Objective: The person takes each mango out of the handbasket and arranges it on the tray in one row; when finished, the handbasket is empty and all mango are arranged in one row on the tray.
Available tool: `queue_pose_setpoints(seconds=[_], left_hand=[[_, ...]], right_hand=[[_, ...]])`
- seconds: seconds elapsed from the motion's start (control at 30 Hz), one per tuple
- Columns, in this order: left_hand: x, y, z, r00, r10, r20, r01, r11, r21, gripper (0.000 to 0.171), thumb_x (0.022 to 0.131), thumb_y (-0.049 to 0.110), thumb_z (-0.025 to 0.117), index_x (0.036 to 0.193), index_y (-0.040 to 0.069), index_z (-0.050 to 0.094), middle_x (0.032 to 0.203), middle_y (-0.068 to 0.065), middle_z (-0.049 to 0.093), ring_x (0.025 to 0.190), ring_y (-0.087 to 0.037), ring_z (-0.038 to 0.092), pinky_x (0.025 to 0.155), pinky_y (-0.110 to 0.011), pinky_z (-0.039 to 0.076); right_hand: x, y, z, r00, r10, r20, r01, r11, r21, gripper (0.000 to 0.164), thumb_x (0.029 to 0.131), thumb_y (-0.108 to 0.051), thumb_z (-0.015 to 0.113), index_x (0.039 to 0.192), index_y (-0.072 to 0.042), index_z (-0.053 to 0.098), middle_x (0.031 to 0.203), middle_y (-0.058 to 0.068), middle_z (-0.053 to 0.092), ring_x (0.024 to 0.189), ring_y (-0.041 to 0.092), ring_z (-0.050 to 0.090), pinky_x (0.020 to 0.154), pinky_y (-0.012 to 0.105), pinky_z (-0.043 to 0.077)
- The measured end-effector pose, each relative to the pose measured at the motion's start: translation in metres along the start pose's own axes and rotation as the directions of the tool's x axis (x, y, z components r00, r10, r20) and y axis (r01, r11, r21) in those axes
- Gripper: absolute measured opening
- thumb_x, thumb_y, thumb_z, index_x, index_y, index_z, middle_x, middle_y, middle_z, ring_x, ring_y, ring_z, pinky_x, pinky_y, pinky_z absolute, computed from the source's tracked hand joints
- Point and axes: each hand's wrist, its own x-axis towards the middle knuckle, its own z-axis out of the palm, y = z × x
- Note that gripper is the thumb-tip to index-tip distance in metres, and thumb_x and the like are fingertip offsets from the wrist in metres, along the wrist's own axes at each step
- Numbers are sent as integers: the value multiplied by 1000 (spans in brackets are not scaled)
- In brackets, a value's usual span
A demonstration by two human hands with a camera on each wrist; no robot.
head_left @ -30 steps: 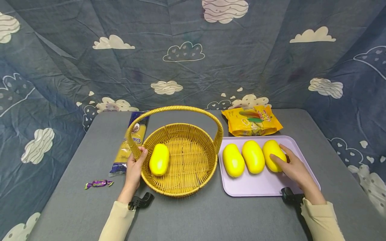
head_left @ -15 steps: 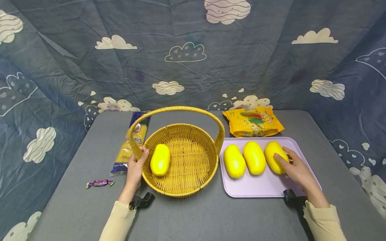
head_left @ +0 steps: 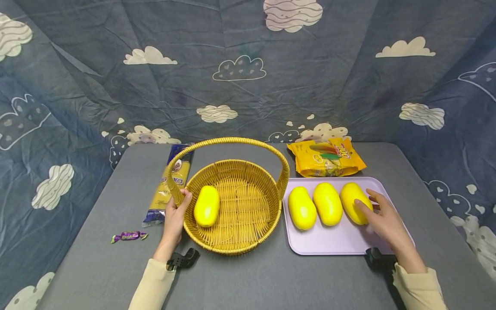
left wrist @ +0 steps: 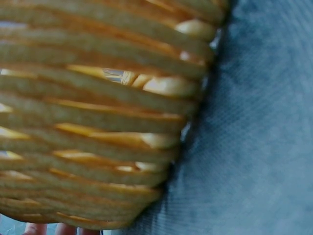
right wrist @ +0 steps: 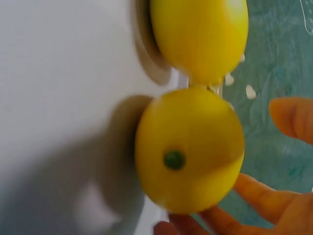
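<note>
In the head view, my left hand [head_left: 175,217] grips the golden wicker basket [head_left: 273,219] at its left side, where the tall handle meets the rim. One yellow mango [head_left: 207,206] lies inside, near the left wall. A lilac tray [head_left: 329,245] to the right bears a row of mangoes: a left mango [head_left: 302,208], a middle mango [head_left: 327,204] and a right mango [head_left: 355,203]. My right hand [head_left: 385,221] is spread around the right mango. The right wrist view shows its thumb [right wrist: 296,117] apart from that green-tipped mango [right wrist: 190,152], with other fingers against its side.
A blue and yellow pasta packet [head_left: 164,193] lies behind the basket's left side. In front of it is a purple wrapped candy [head_left: 129,236]. An orange-yellow bag [head_left: 327,158] with a mango picture sits behind the tray. Patterned cloth [head_left: 240,94] hangs along the grey table's far edge.
My right hand has shifted slightly right, its fingers loosening around the right mango. My left hand keeps its hold on the basket. The head view has shifted a little.
</note>
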Motion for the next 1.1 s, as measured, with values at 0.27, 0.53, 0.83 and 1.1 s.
queue_pose_setpoints(seconds=[0.27,0.53,0.83,1.1], left_hand=[[0,-1,0,1000,5,1,-5,1000,-17,17,97,18,57,105,4,52,95,1,53,91,-16,48,83,-24,38],[0,-1,0,1000,-2,-2,2,1000,-8,19,97,19,57,106,3,51,96,0,53,91,-15,48,83,-24,38],[0,-1,0,1000,-12,-1,12,1000,-5,20,97,20,57,107,4,51,97,0,53,91,-13,48,83,-24,38],[0,0,0,1000,-9,-8,9,1000,-3,19,96,20,58,107,5,53,97,2,54,91,-14,49,83,-23,38]], right_hand=[[-8,-13,9,961,-130,-243,123,992,-40,55,96,-34,54,136,2,43,133,32,37,121,51,32,92,66,26],[-19,-33,20,848,-341,-405,357,933,-39,33,87,-12,68,117,0,62,114,18,58,106,30,50,83,36,37],[-33,-69,43,763,-546,-346,585,811,10,25,83,-2,72,107,-4,68,99,6,65,91,20,55,76,22,41],[-42,-111,58,638,-724,-262,763,641,88,30,78,3,74,106,-9,68,96,-2,66,85,12,60,69,24,48]])
